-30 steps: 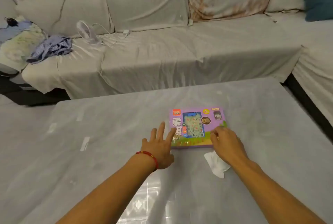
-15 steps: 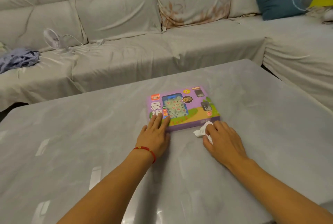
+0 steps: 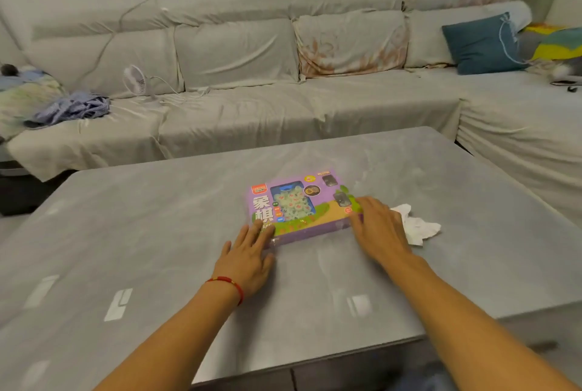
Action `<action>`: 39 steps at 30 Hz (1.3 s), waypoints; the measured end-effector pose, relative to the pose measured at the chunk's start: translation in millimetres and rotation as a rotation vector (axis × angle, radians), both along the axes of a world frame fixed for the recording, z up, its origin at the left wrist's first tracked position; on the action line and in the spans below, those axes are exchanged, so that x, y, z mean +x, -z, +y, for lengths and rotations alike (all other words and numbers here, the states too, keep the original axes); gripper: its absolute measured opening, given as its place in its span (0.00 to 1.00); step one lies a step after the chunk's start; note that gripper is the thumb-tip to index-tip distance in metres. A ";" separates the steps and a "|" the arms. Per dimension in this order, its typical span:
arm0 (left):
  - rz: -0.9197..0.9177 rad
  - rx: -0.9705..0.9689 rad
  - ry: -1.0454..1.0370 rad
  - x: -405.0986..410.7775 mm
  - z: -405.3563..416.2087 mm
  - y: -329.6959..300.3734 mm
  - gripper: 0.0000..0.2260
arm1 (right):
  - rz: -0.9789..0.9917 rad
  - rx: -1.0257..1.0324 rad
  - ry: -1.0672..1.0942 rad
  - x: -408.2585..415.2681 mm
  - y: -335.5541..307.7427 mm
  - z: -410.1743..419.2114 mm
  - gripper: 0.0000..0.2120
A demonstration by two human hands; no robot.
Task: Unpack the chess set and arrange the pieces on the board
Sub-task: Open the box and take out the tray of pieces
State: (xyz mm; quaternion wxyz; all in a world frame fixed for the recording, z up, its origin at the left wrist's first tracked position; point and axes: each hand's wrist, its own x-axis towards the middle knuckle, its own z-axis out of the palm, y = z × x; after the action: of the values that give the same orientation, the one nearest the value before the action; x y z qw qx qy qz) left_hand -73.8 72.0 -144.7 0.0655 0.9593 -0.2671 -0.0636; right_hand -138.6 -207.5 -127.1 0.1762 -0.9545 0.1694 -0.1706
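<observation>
A flat purple chess set box (image 3: 299, 204) wrapped in clear film lies closed on the grey table (image 3: 157, 217). My left hand (image 3: 248, 255), with a red string at the wrist, rests on the box's near left corner with straight fingers. At the near right corner my right hand (image 3: 378, 230) lies flat, its fingers touching the box's edge. No pieces or board are visible outside the box.
A crumpled white tissue (image 3: 415, 225) lies just right of my right hand. Behind the table runs a long grey sofa (image 3: 283, 113) with a small white fan (image 3: 135, 80), blue clothes (image 3: 72, 107) and a teal cushion (image 3: 482, 42). The table's near edge is close to me.
The view has tilted up and back. My right hand has moved off the tissue to the box's right corner. My left hand stays at the left corner.
</observation>
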 end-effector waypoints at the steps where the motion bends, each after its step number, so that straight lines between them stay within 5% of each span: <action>1: -0.007 -0.010 -0.002 -0.6 1.9 1.4 0.27 | 0.042 0.061 -0.033 12.4 0.2 5.1 0.17; 5: -0.057 -0.229 -0.053 3.8 4.1 2.6 0.24 | 0.049 0.246 0.109 47.7 3.2 14.4 0.18; 9: 0.017 -0.532 -0.218 24.3 5.5 -9.4 0.11 | -0.056 0.533 0.222 43.8 12.0 17.3 0.15; 14: 0.279 -0.967 -0.668 42.4 1.5 -25.8 0.10 | -0.017 0.568 0.149 38.3 30.5 25.5 0.10; 18: 0.265 -0.777 -0.833 52.8 3.8 -23.1 0.22 | -0.017 0.639 0.119 33.7 21.4 35.3 0.12; 22: 0.313 -0.892 -0.886 48.7 5.8 -23.2 0.23 | -0.119 0.794 0.105 24.1 13.5 39.5 0.09; 25: 0.359 -1.056 -0.885 45.0 5.1 -23.0 0.16 | -0.201 1.152 0.155 14.7 1.4 36.3 0.18; 30: 0.366 -1.160 -0.810 35.1 -1.1 -31.7 0.20 | -0.239 1.627 0.113 -12.7 -24.7 12.7 0.30; 39: 0.343 -1.245 -0.783 57.9 -65.1 -45.9 0.22 | -0.634 1.696 0.247 -59.9 -30.9 -48.8 0.26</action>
State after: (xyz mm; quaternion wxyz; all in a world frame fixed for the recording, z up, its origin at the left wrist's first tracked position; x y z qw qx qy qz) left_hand -15.9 6.9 -98.7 0.6538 0.7467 0.1206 -0.0213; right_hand -198.5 -256.3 -96.2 0.8374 -0.3884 0.2828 -0.2607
